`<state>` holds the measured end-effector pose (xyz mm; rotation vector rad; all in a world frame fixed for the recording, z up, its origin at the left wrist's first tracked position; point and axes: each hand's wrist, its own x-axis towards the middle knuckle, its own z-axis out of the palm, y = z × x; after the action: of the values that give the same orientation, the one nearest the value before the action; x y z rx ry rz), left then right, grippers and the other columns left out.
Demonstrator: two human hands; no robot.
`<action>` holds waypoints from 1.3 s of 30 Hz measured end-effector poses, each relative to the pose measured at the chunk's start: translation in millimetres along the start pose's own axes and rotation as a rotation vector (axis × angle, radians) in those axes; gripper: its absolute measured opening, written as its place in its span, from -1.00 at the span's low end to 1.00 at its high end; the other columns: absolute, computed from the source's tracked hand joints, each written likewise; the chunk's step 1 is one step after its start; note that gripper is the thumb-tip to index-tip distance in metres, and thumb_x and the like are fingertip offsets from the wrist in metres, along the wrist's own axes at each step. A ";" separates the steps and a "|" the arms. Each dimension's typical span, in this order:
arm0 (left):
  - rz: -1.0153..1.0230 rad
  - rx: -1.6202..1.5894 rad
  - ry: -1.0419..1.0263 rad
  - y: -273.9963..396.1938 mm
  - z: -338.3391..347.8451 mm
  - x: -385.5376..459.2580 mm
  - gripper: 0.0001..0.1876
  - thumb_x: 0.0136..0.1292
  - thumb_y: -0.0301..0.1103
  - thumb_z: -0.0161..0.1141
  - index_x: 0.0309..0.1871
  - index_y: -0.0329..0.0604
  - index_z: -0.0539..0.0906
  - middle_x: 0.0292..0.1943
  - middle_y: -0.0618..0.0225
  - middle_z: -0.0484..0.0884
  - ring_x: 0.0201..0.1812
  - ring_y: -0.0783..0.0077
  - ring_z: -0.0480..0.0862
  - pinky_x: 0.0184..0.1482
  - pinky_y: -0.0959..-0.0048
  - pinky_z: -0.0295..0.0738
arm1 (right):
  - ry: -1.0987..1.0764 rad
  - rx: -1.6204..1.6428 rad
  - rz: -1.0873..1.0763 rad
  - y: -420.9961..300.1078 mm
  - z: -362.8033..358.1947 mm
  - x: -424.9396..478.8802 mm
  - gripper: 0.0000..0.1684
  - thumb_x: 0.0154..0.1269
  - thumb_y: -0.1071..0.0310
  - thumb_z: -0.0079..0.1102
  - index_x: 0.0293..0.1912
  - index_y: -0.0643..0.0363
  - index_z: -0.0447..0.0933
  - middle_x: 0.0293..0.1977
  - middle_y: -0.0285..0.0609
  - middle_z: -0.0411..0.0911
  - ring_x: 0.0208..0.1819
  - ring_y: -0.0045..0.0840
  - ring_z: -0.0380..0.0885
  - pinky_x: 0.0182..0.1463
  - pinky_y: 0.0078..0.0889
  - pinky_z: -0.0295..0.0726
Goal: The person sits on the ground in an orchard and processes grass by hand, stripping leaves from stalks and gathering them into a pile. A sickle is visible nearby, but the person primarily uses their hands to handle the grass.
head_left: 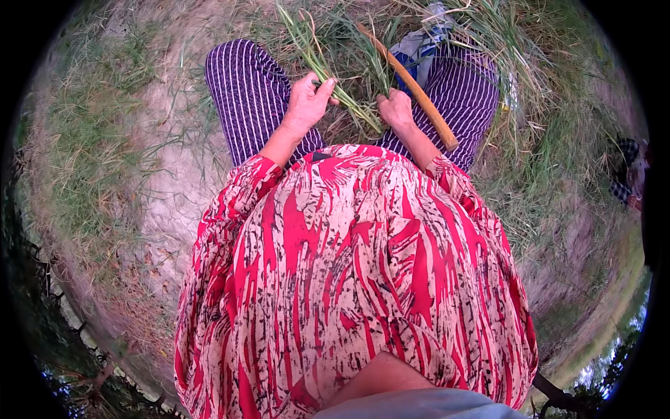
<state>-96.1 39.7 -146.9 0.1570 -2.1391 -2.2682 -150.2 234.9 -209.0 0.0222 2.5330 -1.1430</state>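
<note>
My left hand (309, 102) is closed around a small bunch of green grass stems (343, 97), thumb on top. The stems slant from the upper left down to between my hands, cut or pulled ends towards my lap. My right hand (395, 109) has its fingers curled on a thinner tuft of grass blades (381, 68) that spreads upward; its fingertips are partly hidden. Beside it a smooth wooden handle (413, 86) lies slantwise over my right leg. Its far end runs into the grass, so whatever is fixed there cannot be seen.
Loose grass (497, 31) is heaped at the upper right, beyond my right knee. A blue and white plastic sack (419, 47) lies partly under it. Bare dry soil (172, 194) and low grass stretch to the left. Another person (631, 170) is at the far right edge.
</note>
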 end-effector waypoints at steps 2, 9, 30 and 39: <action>-0.089 -0.053 0.094 -6.6 -14.1 2.5 -0.86 0.28 -0.38 0.01 -0.25 -0.28 0.50 -0.40 0.41 0.54 -0.47 0.65 0.52 -0.44 0.68 0.50 | -0.065 0.391 0.185 -4.8 -2.7 -2.1 -0.74 0.15 0.30 0.02 -0.32 0.36 0.44 -0.44 0.05 0.55 -0.43 -0.39 0.58 -0.37 -0.41 0.53; -0.166 -0.152 0.081 -18.9 -14.2 12.8 -0.85 0.27 -0.39 0.00 -0.17 -0.24 0.47 -0.32 0.26 0.60 -0.47 0.62 0.55 -0.48 0.69 0.50 | -0.370 0.959 -0.017 -7.9 -1.4 -16.4 -0.78 0.24 0.39 0.01 -0.13 0.26 0.42 -0.33 -0.19 0.55 -0.44 -0.67 0.51 -0.38 -0.62 0.49; -0.094 -0.481 0.236 -17.4 -35.6 20.9 -0.89 0.29 -0.38 -0.02 -0.26 -0.21 0.45 -0.50 0.34 0.49 -0.57 0.59 0.44 -0.54 0.64 0.37 | 0.160 0.217 0.091 38.6 17.3 16.4 -0.74 0.18 0.27 0.06 -0.24 0.28 0.49 -0.51 -0.09 0.53 -0.54 -0.42 0.51 -0.36 -0.32 0.46; -0.105 -0.518 0.358 -19.1 -44.3 20.8 -0.88 0.31 -0.37 -0.08 -0.29 -0.21 0.41 -0.55 0.37 0.43 -0.65 0.62 0.34 -0.57 0.62 0.30 | 0.016 0.739 0.210 3.8 -2.5 -1.2 -0.83 0.25 0.46 -0.07 -0.19 0.29 0.43 -0.41 -0.10 0.55 -0.35 -0.53 0.54 -0.28 -0.54 0.51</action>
<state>-111.9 -4.9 -169.7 0.6147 -1.3593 -2.5221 -149.3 239.5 -209.9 0.4687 1.9185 -1.9015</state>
